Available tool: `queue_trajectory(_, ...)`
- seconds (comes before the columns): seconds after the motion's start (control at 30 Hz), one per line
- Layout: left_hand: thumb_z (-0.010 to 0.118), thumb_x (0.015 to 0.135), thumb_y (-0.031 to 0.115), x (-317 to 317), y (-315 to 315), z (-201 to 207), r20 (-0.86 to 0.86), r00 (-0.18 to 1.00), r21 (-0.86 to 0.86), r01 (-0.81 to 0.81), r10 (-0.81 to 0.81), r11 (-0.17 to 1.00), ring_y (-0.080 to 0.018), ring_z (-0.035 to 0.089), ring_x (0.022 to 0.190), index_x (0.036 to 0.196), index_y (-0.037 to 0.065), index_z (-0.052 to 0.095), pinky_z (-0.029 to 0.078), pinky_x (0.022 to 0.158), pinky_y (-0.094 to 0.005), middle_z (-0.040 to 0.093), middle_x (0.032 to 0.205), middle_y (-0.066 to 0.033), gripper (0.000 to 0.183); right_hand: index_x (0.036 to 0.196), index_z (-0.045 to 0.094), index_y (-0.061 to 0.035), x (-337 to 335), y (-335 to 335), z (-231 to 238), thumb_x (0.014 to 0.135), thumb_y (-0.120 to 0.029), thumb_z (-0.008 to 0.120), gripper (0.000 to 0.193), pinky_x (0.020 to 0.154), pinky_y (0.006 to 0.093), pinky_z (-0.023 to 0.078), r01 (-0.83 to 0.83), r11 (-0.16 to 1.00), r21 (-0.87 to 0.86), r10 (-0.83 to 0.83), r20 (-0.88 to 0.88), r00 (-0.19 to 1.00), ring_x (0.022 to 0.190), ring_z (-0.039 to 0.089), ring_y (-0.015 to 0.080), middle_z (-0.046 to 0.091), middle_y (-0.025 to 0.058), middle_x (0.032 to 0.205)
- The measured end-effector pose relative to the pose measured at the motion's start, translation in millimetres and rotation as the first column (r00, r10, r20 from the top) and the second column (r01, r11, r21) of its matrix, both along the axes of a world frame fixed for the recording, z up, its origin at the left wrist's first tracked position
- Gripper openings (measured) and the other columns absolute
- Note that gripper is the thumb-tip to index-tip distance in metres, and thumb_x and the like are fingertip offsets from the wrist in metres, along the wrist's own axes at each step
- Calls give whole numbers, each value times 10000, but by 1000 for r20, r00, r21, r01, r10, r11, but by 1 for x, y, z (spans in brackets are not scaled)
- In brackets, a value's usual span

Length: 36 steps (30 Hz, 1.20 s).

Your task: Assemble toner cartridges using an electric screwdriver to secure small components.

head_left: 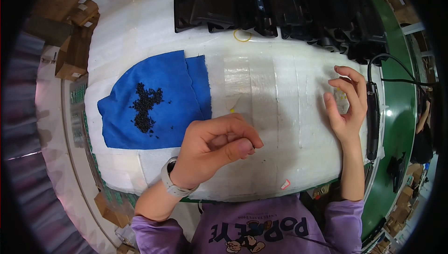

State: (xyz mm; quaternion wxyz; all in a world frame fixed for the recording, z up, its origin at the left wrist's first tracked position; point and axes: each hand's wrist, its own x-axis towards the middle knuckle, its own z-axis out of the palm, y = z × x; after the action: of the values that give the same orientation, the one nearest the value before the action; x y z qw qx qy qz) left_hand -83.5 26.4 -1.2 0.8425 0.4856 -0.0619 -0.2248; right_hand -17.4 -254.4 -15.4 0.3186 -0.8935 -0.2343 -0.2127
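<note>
My left hand [217,144], with a pale band at its wrist, is over the middle of the white padded work surface. Its fingers curl inward with the thumb pressed close; what they hold, if anything, is hidden. Beside it on the left lies a blue cloth [126,72], bearing a pile of tiny black pieces [146,104] too small to name. My right hand [347,104] is at the right side, its fingers bent but apart, with nothing visible between them. Just right of it lies a slim black powered screwdriver [372,123] with a cable.
Large black plastic parts [280,6] line the far edge. A yellow ring [242,35] is just in front of them. A red-edged sticker [285,184] marks the near edge of the padding. Cardboard boxes [72,58] stand left; green floor [394,114] shows right, with another person [422,137] beyond.
</note>
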Motion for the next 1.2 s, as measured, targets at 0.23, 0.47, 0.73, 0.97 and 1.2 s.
queue_trajectory(0.23,543,860,16,-1,0,1,22,1000,-26,1,0,1000,-92,523,788,942,-44,588,427,677,-206,553,888,-54,112,853,607,1,-2,3,1,663,-26,633,194,801,312,439,1,1000,-9,-2,-63,998,938,535,238,519,136,1063)
queue_trajectory(0.47,528,848,-6,-1,0,2,-10,1000,-69,0,-1,998,-92,510,768,910,-39,565,416,667,-218,544,846,-50,79,854,603,-1,-2,3,0,664,-30,635,195,802,311,437,-1,1000,12,3,-103,995,953,534,240,517,129,1047)
queue_trajectory(0.73,531,835,-18,-1,0,-4,54,999,-70,12,-8,997,-94,498,742,856,-28,531,407,656,-226,534,817,-54,23,851,599,-6,-1,3,0,660,-31,631,196,827,319,425,15,999,38,-9,-136,991,958,534,238,519,110,1032)
queue_trajectory(0.97,522,843,-26,-2,-3,11,104,994,65,-26,19,998,-126,524,729,875,-56,569,438,670,-243,570,814,-97,65,852,598,-4,-1,1,0,661,-28,628,194,825,313,427,12,998,61,-3,-146,989,954,534,234,517,111,1027)
queue_trajectory(1.2,559,812,-51,-2,-5,4,116,991,12,-75,73,997,-131,523,749,909,-55,574,440,678,-245,570,849,-100,98,850,598,0,-1,1,0,663,-23,628,190,823,308,429,11,998,67,-1,-148,989,949,533,231,516,110,1023)
